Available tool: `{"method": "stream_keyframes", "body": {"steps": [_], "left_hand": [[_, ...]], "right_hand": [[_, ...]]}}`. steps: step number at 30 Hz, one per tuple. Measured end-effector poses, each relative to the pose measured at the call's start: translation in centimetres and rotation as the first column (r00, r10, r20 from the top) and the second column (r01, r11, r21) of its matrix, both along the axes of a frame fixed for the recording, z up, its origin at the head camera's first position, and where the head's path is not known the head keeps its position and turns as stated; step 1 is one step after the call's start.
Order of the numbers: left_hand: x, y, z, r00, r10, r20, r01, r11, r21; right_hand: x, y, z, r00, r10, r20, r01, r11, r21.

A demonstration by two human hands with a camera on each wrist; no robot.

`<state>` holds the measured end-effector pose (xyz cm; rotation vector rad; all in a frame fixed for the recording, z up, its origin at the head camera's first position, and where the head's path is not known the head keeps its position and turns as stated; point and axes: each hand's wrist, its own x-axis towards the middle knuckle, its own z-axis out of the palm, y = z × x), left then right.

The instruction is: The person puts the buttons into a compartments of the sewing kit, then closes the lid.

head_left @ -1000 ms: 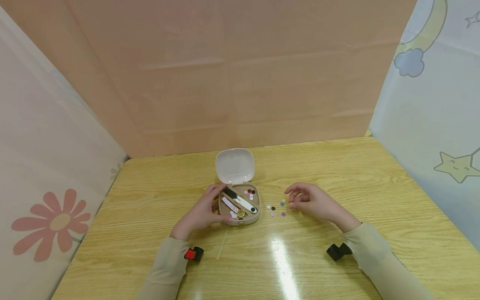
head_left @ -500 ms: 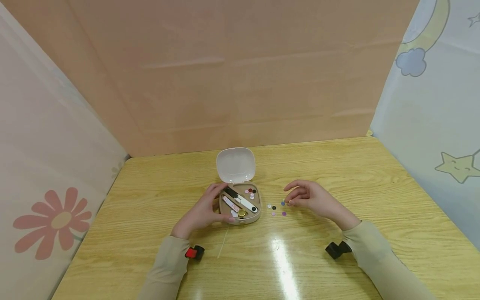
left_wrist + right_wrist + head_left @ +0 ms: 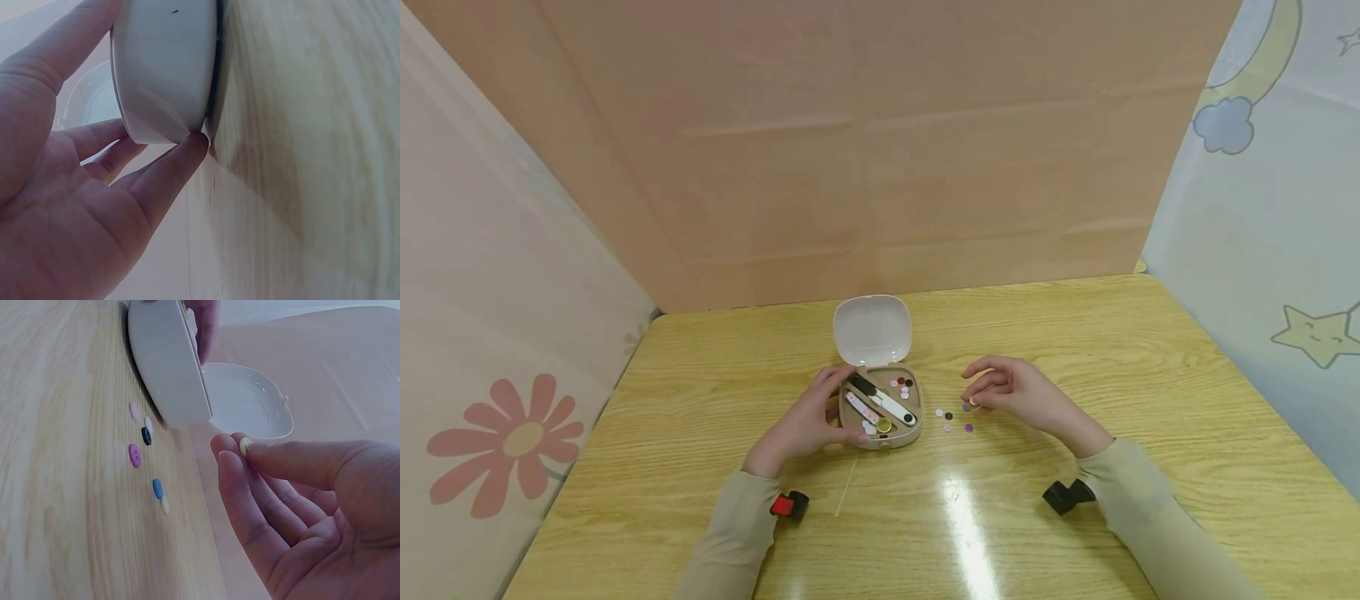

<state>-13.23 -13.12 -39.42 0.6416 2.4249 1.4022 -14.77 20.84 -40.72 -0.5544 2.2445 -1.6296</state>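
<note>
My left hand grips the left side of an open sewing box, thumb at the front and fingers at the back. Inside lie white-handled thread snips, a small pink-and-white printed strip, a gold ring-shaped piece and several buttons. My right hand pinches a pale yellow button between thumb and fingertips, raised over the table right of the box. Below it on the table lie a blue button, another pale yellow one, and purple, black, white and pink buttons.
The box's white lid stands raised behind it. A thin pale stick lies on the wooden table in front of the box. An orange backdrop rises at the far edge, with printed sheets at both sides.
My right hand has shifted slightly left with the pinched button, which now shows at its fingertips. The left hand keeps its grip on the sewing box.
</note>
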Motion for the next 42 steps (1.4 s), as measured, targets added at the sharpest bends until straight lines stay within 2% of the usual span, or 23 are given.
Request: {"method": "stream_keyframes", "body": {"steps": [2, 11, 24, 42], "left_hand": [[0.3, 0.1, 0.6, 1.000, -0.004, 0.001, 0.004, 1.000, -0.004], [0.3, 0.1, 0.7, 1.000, 0.000, 0.004, 0.000, 1.000, -0.003], [0.2, 0.1, 0.5, 1.000, 0.003, 0.017, -0.003, 1.000, -0.006], [0.1, 0.1, 0.3, 1.000, 0.007, 0.023, -0.007, 1.000, 0.005]], "right_hand": [[-0.1, -0.2, 0.1, 1.000, 0.002, 0.006, -0.001, 1.000, -0.011], [-0.5, -0.7, 0.1, 1.000, -0.012, 0.020, 0.012, 0.999, -0.038], [-1.2, -1.7, 0.6, 0.999, -0.017, 0.046, 0.020, 0.998, -0.062], [-2.2, -2.8, 0.1, 0.998, -0.011, 0.064, 0.017, 0.995, -0.101]]}}
